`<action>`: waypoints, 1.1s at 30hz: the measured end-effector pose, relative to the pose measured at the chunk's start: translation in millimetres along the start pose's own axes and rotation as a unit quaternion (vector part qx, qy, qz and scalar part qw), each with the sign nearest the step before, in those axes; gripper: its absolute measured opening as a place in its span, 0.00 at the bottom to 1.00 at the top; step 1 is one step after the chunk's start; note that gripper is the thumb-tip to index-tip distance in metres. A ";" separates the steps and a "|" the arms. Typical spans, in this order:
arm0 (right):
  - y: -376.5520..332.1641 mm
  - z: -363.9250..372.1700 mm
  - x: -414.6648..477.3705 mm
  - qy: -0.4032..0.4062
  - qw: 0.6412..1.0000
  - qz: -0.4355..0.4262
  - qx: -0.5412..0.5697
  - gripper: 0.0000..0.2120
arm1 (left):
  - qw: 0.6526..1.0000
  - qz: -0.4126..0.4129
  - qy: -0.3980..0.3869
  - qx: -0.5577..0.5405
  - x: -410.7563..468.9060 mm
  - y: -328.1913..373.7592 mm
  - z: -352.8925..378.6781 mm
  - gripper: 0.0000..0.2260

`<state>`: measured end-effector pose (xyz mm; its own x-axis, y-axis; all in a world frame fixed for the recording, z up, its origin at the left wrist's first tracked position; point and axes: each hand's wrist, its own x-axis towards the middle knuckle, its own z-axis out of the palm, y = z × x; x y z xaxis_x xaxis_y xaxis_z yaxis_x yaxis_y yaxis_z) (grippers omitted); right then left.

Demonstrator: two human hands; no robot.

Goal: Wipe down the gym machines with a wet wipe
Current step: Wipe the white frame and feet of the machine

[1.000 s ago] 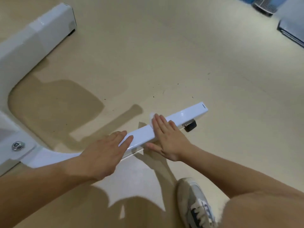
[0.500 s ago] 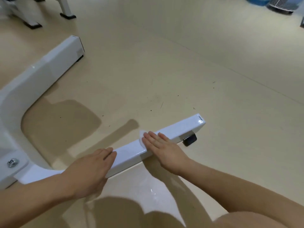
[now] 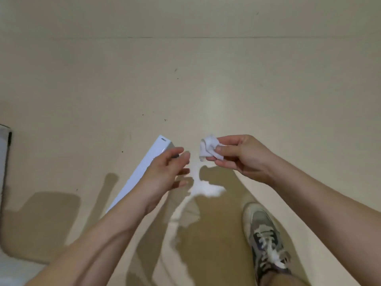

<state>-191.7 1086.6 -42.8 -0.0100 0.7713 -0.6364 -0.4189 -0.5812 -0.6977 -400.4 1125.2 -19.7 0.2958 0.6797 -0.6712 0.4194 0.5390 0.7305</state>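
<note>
A glossy beige gym floor fills the view. A white rectangular metal machine base bar runs under the left hand, whose fingers are loosely spread and hold nothing. Below the right hand stands a grey laced sneaker. The right thumb and fingers pinch a crumpled white wet wipe, just beside the left fingertips and clear of the bar.

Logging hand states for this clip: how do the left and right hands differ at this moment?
The right hand pinches a crumpled white wipe between thumb and fingers; the left hand holds nothing. The right hand's fingers are curled, while the left hand's are loosely spread. The left hand is in front of the end of the white bar; the right hand is over bare floor. Both are bare and point toward each other.
</note>
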 end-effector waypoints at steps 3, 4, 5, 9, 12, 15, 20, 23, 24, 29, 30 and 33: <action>-31.1 5.1 -58.2 0.004 0.999 -0.027 -0.028 0.09 | 0.994 -0.009 -0.023 -0.104 -32.0 63.3 53.9 0.15; -43.4 5.8 -74.6 0.023 0.998 -0.038 -0.037 0.11 | 0.992 -0.011 -0.022 -0.124 -43.1 80.1 65.5 0.15; -57.1 5.3 -89.6 0.045 0.997 -0.046 -0.047 0.16 | 0.989 -0.017 -0.014 -0.144 -53.7 95.4 74.4 0.15; -123.4 3.0 -137.4 0.116 0.992 -0.027 -0.038 0.19 | 0.979 -0.030 0.010 -0.202 -90.2 154.3 93.0 0.13; -175.7 2.4 -161.1 0.142 0.989 -0.022 -0.030 0.20 | 0.967 -0.053 0.034 -0.249 -105.0 208.9 101.6 0.07; -228.3 5.1 -171.7 0.141 0.990 -0.019 0.019 0.18 | 0.951 -0.055 0.066 -0.296 -110.7 270.5 104.5 0.08; -318.6 14.1 -166.2 0.139 0.988 -0.045 0.046 0.14 | 0.958 0.008 0.124 -0.257 -112.4 355.1 88.2 0.11; -363.6 22.5 -156.2 0.038 0.997 -0.049 0.049 0.17 | 0.952 -0.007 0.125 -0.281 -107.4 389.1 71.6 0.10; -376.0 25.7 -151.3 -0.007 0.998 -0.043 0.039 0.19 | 0.952 -0.009 0.135 -0.275 -102.6 398.0 66.3 0.08; -420.1 57.5 -101.2 -0.042 0.995 -0.068 -0.059 0.08 | 0.949 0.023 0.195 -0.247 -68.9 435.4 29.6 0.13; -428.1 65.5 -85.3 -0.009 0.996 -0.066 -0.058 0.07 | 0.949 0.031 0.197 -0.242 -59.5 441.6 20.1 0.17; -457.9 89.9 -33.6 0.045 0.994 -0.076 -0.064 0.08 | 0.959 0.047 0.214 -0.181 -23.5 461.6 -11.6 0.23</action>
<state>-81.2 1350.1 327.7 0.1272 0.8297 -0.5435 -0.2896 -0.4930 -0.8204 -223.7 1363.7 334.7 -0.0937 0.8343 -0.5433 0.0601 0.5494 0.8334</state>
